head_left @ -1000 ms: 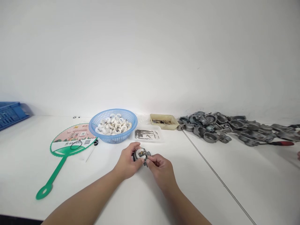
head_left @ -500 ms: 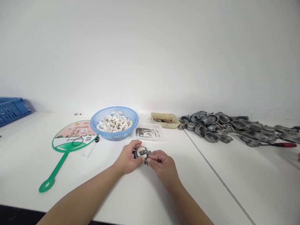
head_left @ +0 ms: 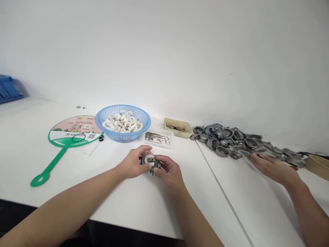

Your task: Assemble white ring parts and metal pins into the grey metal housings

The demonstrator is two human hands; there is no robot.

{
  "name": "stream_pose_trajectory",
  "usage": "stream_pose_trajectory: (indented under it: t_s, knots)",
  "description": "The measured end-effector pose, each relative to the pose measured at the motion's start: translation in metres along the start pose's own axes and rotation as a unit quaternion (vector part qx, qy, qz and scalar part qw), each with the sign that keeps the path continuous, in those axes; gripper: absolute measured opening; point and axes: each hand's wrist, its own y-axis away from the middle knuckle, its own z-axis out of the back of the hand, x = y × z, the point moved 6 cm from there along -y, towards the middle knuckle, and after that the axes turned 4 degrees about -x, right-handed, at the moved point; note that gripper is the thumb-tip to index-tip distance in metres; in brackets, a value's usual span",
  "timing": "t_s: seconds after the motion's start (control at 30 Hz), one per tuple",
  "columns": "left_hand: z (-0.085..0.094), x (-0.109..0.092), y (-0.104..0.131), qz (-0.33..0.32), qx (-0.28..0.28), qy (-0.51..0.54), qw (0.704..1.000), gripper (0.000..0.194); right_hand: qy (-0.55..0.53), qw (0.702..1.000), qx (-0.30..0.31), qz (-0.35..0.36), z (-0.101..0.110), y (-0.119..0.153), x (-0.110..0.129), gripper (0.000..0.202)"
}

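Near the middle of the white table, a grey metal housing (head_left: 155, 164) with a white ring-shaped part (head_left: 148, 159) seated in it is held between both hands. My left hand (head_left: 136, 162) wraps its left side, thumb resting on the white part. On the right side my right hand (head_left: 169, 171) grips the housing, thumb at the near edge and fingers behind. Small brass-coloured details show inside the ring. Just behind the hands lies a clear tray (head_left: 171, 141) with thin metal pins, and behind it to the left a blue basket (head_left: 122, 137) full of white ring-shaped parts.
A pile of grey metal housings (head_left: 227, 139) lies at the right, where another person's hand (head_left: 277, 169) reaches. A cream tray (head_left: 189, 132) stands beside it. At the left are a green-handled fan (head_left: 55, 163) and a blue crate (head_left: 9, 89).
The view has shifted and tilted. My right hand has moved in closer around the housing. The other person's hand and forearm have come in from the right to the pile.
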Motion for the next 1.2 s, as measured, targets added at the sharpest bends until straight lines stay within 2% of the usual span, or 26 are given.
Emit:
stream_pose_trajectory:
  t_s: [0.2, 0.5, 0.87, 1.07, 1.2]
  knots:
    - [0.001, -0.008, 0.002, -0.031, -0.020, -0.070, 0.997, 0.055, 0.006, 1.000, 0.025, -0.003, 0.000, 0.000, 0.002, 0.032]
    - [0.001, -0.010, 0.002, -0.019, -0.031, -0.098, 0.995, 0.053, 0.017, 0.999, -0.021, 0.030, 0.002, 0.003, 0.016, 0.035]
    - [0.003, -0.014, 0.003, -0.029, -0.046, -0.134, 0.989, 0.049, -0.025, 0.999, 0.012, 0.031, 0.002, 0.003, 0.036, 0.033]
    - [0.005, -0.017, 0.000, -0.036, -0.010, -0.143, 0.989, 0.050, -0.060, 0.997, 0.040, -0.008, -0.001, 0.005, 0.036, 0.030]
    - [0.008, -0.016, -0.002, -0.036, 0.000, -0.153, 0.988, 0.051, -0.076, 0.996, 0.037, -0.012, -0.004, 0.005, 0.034, 0.033]
